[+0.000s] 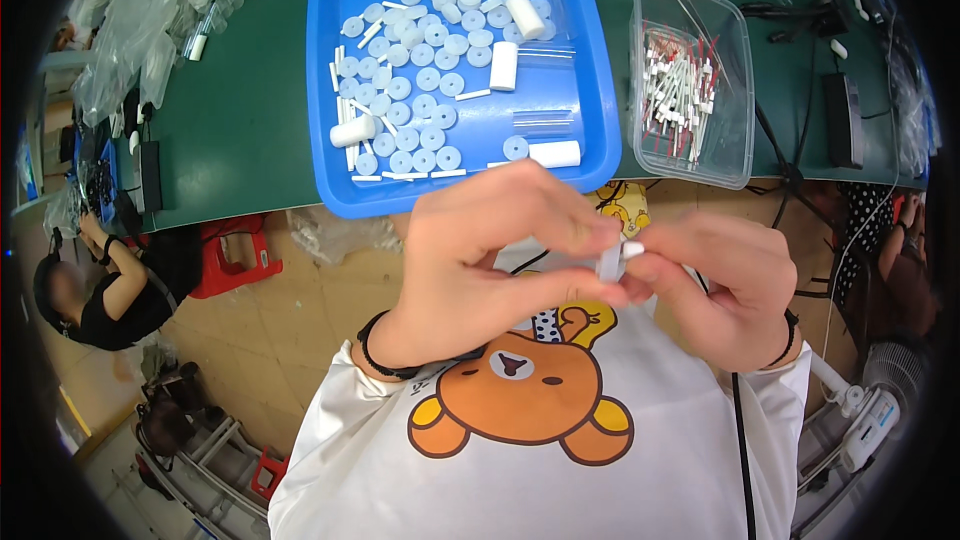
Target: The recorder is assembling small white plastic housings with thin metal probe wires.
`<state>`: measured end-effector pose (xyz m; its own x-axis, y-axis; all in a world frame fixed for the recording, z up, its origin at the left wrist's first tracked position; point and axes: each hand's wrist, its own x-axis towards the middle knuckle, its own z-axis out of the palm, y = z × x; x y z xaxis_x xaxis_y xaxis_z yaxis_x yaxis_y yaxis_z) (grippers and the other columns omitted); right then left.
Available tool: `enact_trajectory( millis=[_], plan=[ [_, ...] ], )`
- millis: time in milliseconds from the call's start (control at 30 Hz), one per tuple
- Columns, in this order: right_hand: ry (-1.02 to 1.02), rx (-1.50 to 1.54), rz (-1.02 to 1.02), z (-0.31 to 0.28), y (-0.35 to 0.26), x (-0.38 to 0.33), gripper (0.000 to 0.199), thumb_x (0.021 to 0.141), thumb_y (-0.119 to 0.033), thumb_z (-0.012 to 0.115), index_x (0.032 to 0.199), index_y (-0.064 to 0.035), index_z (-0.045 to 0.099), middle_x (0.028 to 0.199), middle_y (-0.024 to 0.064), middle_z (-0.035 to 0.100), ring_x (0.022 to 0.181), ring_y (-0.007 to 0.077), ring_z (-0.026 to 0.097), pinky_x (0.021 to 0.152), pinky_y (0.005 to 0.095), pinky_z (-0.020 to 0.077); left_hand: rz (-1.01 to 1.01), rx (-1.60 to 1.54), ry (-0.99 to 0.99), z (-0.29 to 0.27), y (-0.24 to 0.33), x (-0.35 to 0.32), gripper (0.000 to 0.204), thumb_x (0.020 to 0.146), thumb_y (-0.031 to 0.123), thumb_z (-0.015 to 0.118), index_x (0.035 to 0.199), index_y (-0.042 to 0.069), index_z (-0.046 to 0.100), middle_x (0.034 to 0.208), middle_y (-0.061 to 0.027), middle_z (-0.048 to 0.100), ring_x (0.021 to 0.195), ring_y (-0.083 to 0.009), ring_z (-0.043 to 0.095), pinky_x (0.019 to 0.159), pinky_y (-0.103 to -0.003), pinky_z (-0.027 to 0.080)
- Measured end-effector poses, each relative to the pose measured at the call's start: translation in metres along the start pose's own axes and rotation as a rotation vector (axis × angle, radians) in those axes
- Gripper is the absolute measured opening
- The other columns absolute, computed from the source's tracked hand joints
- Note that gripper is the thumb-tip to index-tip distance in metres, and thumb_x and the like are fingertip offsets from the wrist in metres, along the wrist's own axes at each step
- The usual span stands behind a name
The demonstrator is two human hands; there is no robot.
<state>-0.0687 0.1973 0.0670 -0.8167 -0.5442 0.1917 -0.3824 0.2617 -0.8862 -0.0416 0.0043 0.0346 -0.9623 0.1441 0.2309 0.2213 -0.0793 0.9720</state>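
Above my lap, just off the table's near edge, my two hands meet fingertip to fingertip. Between thumb and forefinger, my left hand (490, 245) pinches a translucent disc (608, 262) seen nearly edge-on. Against that disc, my right hand (720, 285) grips a small white piece (632, 249); its exact kind is too small and blurred to make out. Beyond the hands lies a blue tray (318, 70) holding many pale translucent discs with centre holes (424, 78), short white cylinders (504, 67), thin white sticks (473, 95) and clear tubes (543, 123).
Right of the tray, a clear plastic box (640, 15) holds white-ended parts with red wires (680, 90). Plastic bags (150, 0) lie at the table's left. Black cables (790, 175) and a black power box (843, 120) are at right. Another person (110, 290) sits at far left.
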Motion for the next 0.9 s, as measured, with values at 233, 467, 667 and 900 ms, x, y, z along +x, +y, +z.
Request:
enact_trajectory(
  millis=[233, 467, 667, 900],
  plan=[
    [-0.075, 0.235, 0.259, 0.016, -0.004, 0.001, 0.009, 0.078, 0.002, 0.064, 0.086, 0.0037, 0.066, 0.068, 0.0102, 0.063, 0.052, 0.0126, 0.062, 0.045, 0.0202, 0.0441, 0.007, 0.1, 0.065, -0.007, -0.001, -0.016, 0.026, 0.056, -0.003, 0.082, 0.076, -0.001, 0.065, 0.08, -0.013, 0.064, 0.077, -0.0241, 0.064, 0.068, -0.034, 0.053],
    [-0.21, 0.206, 0.273, 0.007, 0.0, 0.02, 0.018, 0.077, -0.001, 0.066, 0.094, 0.0031, 0.065, 0.08, 0.0118, 0.066, 0.062, 0.0135, 0.063, 0.055, 0.0245, 0.0484, -0.072, 0.125, 0.072, -0.019, -0.004, -0.016, 0.024, 0.06, 0.001, 0.081, 0.078, -0.002, 0.065, 0.081, -0.0104, 0.065, 0.076, -0.0205, 0.063, 0.068, -0.03, 0.05],
    [-0.06, 0.452, 0.145, -0.094, 0.032, -0.045, 0.009, 0.075, -0.003, 0.063, 0.069, 0.0037, 0.061, 0.06, 0.0089, 0.063, 0.044, 0.0131, 0.058, 0.04, 0.0218, 0.0454, -0.192, 0.031, 0.349, -0.042, -0.022, -0.035, 0.027, 0.067, -0.006, 0.074, 0.09, -0.002, 0.06, 0.094, -0.0105, 0.062, 0.086, -0.0161, 0.06, 0.076, -0.029, 0.049],
    [-1.081, 0.707, 0.052, -0.086, 0.036, -0.094, 0.035, 0.088, -0.009, 0.057, 0.119, 0.006, 0.052, 0.11, 0.0197, 0.058, 0.097, 0.0303, 0.058, 0.081, 0.0354, 0.0474, -0.169, 0.0, 0.539, -0.091, -0.028, -0.044, 0.028, 0.073, -0.013, 0.064, 0.098, -0.004, 0.055, 0.098, -0.0116, 0.059, 0.092, -0.0159, 0.059, 0.082, -0.027, 0.047]
  ],
)
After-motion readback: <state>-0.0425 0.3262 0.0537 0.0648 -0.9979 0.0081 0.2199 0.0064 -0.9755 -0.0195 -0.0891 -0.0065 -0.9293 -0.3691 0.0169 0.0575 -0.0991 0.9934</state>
